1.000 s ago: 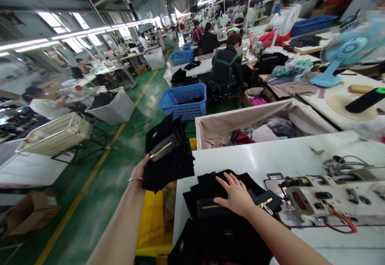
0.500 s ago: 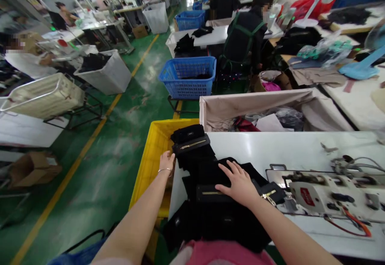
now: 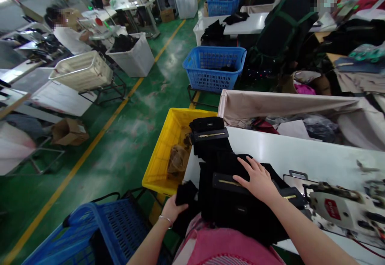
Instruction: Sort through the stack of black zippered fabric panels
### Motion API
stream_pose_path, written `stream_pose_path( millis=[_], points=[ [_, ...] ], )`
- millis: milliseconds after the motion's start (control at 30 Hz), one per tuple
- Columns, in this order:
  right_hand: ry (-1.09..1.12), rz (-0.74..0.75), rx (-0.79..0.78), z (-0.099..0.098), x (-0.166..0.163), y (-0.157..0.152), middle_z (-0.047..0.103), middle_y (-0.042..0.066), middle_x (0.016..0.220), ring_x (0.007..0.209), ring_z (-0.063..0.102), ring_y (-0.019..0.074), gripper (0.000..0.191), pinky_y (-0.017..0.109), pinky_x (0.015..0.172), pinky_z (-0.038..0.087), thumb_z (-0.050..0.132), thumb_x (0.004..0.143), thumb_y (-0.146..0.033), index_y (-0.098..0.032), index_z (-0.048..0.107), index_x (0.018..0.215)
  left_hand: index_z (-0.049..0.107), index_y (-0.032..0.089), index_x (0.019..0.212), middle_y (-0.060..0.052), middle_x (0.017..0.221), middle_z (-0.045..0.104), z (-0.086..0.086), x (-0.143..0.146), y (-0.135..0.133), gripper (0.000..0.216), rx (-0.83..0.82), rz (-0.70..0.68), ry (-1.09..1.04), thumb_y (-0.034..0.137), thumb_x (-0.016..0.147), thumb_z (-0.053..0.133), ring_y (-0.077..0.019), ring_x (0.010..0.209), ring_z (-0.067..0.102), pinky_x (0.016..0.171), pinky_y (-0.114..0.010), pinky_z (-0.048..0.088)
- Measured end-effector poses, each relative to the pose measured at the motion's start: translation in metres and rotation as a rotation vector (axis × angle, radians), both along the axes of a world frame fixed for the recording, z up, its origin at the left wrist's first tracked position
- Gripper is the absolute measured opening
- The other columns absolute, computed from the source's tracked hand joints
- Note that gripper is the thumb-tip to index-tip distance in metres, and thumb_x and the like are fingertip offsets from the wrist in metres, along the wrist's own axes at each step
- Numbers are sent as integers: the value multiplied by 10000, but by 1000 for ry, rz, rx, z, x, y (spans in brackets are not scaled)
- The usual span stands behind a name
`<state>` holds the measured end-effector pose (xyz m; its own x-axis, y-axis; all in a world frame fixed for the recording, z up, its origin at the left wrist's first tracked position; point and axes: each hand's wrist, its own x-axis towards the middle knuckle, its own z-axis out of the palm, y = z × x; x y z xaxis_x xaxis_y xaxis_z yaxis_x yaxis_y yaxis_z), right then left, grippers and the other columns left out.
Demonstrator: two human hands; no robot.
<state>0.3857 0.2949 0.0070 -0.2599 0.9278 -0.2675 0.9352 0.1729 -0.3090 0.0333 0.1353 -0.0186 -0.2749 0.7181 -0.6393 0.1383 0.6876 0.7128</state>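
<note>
A pile of black cloth pieces with gold zips (image 3: 240, 205) is pressed flat by the open right hand (image 3: 258, 181) on the white worktop (image 3: 300, 152). A hanging black cloth corner (image 3: 185, 193) at the pile's left edge is gripped by the left hand (image 3: 172, 209).

The right hand (image 3: 258, 179) lies flat, fingers spread, on a black pile (image 3: 240, 205) of zippered fabric pieces at the near left corner of the white tabletop (image 3: 300, 152). The left hand (image 3: 172, 209) is below the tabletop's left edge, its grip closed on a black piece (image 3: 185, 193) that hangs off the pile, though how much it holds is hard to tell. A second black stack (image 3: 210, 136) with a gold zipper sits at the far left corner, overhanging a yellow bin (image 3: 162, 156) on the floor. A sewing machine (image 3: 345, 209) stands on the tabletop right of the pile. A blue basket (image 3: 120, 225) is near the left hand.
</note>
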Motion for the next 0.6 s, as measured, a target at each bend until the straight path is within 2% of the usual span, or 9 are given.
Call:
stream_pose_path(
  millis=[67,133,233,300,400,467,533,600],
  points=[
    [-19,20,51,3,-1,0,327,88,1549,1437,234,357,737,608,1118,224,498,847,-689,-347,357,1484,664,147,992,-123,946,726,23,-20,1,544,31,80,-51,456,576,832,-358,910,685,853,-463,546],
    [6,20,129,13,-4,-1,337,114,1540,1451,195,365,697,632,1136,157,532,849,-642,-301,431,1448,613,144,1110,-129,1035,717,50,-28,3,594,83,150,-125,467,649,804,-326,943,688,865,-435,554],
    [249,0,190,48,-16,-7,395,112,1506,1446,232,325,510,573,1182,125,520,892,-508,-240,566,1323,606,160,1136,-111,1064,715,86,-7,14,568,187,238,-347,354,658,844,-288,945,693,873,-396,559],
    [552,-7,56,82,-28,-17,490,88,1434,1377,376,277,401,495,1174,242,499,918,-449,-246,609,1245,641,164,1090,-97,1030,724,104,22,26,515,238,243,-516,293,645,863,-278,913,700,859,-388,565],
    [1018,-7,-426,127,-45,-36,635,65,1239,1130,601,225,411,388,1003,472,585,893,-440,-247,582,1255,690,164,1050,-87,990,735,123,70,42,465,257,154,-672,297,641,868,-279,912,699,864,-393,564],
    [1182,-11,-576,146,-48,-45,683,43,1093,1003,643,210,389,341,900,515,638,861,-413,-227,615,1201,719,159,1007,-84,959,741,132,92,51,458,274,142,-683,324,612,883,-286,930,694,881,-394,560],
    [1195,-63,-515,156,-40,-51,695,24,955,915,647,194,234,310,833,512,607,871,-340,-206,677,1049,737,154,952,-83,925,745,140,104,59,446,290,166,-658,345,581,895,-299,945,691,894,-401,558],
    [1109,-146,-304,163,-25,-55,681,20,897,862,631,178,165,296,792,493,532,884,-253,-199,683,925,744,160,926,-84,922,746,145,111,66,421,316,201,-623,353,582,891,-308,990,681,919,-404,552]
  ],
)
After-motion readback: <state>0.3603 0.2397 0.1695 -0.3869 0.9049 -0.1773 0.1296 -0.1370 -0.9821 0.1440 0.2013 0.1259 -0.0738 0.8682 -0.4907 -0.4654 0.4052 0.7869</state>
